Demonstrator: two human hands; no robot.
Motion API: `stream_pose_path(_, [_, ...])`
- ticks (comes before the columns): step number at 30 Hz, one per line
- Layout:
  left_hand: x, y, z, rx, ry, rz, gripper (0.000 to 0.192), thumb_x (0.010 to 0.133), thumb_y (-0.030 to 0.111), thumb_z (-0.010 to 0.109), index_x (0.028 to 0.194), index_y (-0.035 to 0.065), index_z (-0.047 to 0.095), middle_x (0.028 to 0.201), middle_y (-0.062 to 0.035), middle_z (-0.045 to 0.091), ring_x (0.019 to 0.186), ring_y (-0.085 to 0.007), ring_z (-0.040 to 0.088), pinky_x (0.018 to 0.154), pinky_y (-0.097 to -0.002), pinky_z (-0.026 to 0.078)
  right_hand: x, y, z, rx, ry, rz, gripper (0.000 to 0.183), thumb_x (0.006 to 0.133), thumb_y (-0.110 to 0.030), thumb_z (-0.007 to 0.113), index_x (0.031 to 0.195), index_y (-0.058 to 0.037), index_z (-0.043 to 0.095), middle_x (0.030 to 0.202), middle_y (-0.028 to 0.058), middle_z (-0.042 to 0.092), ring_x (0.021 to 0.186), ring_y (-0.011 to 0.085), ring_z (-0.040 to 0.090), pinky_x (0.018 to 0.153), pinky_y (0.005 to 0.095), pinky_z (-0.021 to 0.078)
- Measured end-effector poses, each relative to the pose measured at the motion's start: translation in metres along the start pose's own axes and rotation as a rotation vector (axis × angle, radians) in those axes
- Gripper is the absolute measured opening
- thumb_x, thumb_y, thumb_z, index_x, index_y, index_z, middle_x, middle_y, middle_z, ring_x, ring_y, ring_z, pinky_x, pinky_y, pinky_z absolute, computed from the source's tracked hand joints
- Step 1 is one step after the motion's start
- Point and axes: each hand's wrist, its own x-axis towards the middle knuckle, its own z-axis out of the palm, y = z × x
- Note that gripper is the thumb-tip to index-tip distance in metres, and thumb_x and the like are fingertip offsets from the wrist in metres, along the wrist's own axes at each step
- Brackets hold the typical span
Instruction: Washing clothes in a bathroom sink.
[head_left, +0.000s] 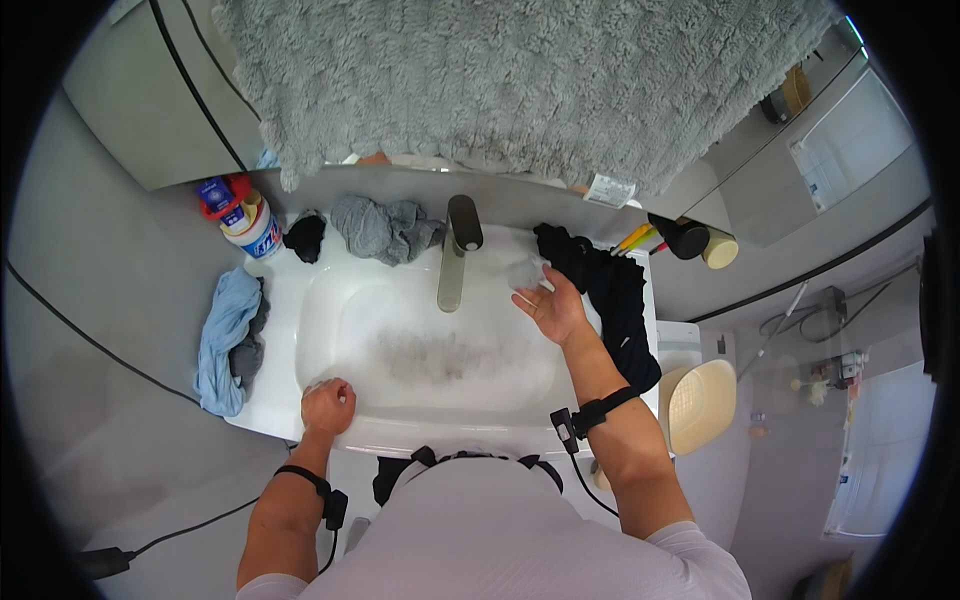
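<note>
Before me is a white washbasin (360, 300) with foamy, greyish water (439, 356) in it. My left hand (328, 406) rests loosely curled on its front left rim; nothing shows in it. Palm up and fingers apart, my right hand (556, 306) is over the right side of the basin. A whitish translucent thing (525, 274) lies just past its fingertips; whether they touch is unclear. Black cloth (619, 315) is heaped along the right rim, beside that hand. At the back centre stands a dark grey faucet (463, 225).
On the back rim lie a grey cloth (386, 229) and a small black cloth (305, 236). A white tub (259, 234) stands in the back left corner. Blue cloth (225, 341) covers the left rim. A grey shaggy mat (510, 82) hangs above; a cream basin (701, 405) is at right.
</note>
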Motion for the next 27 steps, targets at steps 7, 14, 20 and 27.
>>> stream_pose_path(7, [-0.004,-0.001,0.000,-0.014,0.018,-0.043,0.013,0.083,0.020,0.061,0.077,0.0096,0.067,0.072,-0.0069,0.066,0.074,-0.0288,0.062,0.076,-0.0414,0.048,-0.011,0.028,-0.013,-0.362,-0.028,0.135,0.049,0.099,-0.028,0.047,0.141,-0.0047,0.039,0.133,0.0195,0.052,0.114,0.0358,0.057,0.094,0.0464,0.0498])
stream_pose_path(14, [0.003,-0.004,0.000,-0.017,0.054,-0.067,0.012,0.082,0.019,0.062,0.077,0.0098,0.066,0.072,-0.0076,0.065,0.074,-0.0304,0.061,0.077,-0.0417,0.049,-0.017,0.128,-0.104,-1.524,0.002,0.053,0.046,0.090,-0.025,0.058,0.129,-0.0009,0.054,0.136,0.0199,0.052,0.116,0.0344,0.057,0.097,0.0411,0.0486])
stream_pose_path(20, [0.006,0.002,-0.001,-0.016,0.009,-0.091,0.011,0.082,0.019,0.061,0.079,0.0107,0.067,0.074,-0.0066,0.066,0.075,-0.0282,0.063,0.080,-0.0406,0.048,-0.018,0.163,-0.082,-2.015,-0.204,0.020,0.047,0.089,-0.028,0.054,0.124,0.0026,0.056,0.130,0.0205,0.056,0.123,0.0329,0.052,0.105,0.0425,0.0413])
stream_pose_path(27, [0.005,0.004,0.000,-0.035,0.050,-0.047,0.011,0.082,0.018,0.060,0.079,0.0111,0.068,0.079,-0.0039,0.069,0.075,-0.0256,0.064,0.079,-0.0402,0.048,0.016,0.195,-0.037,-2.311,-0.469,0.283,0.035,0.086,-0.020,0.048,0.109,-0.0034,0.069,0.121,0.0168,0.064,0.114,0.0338,0.059,0.095,0.0452,0.0466])
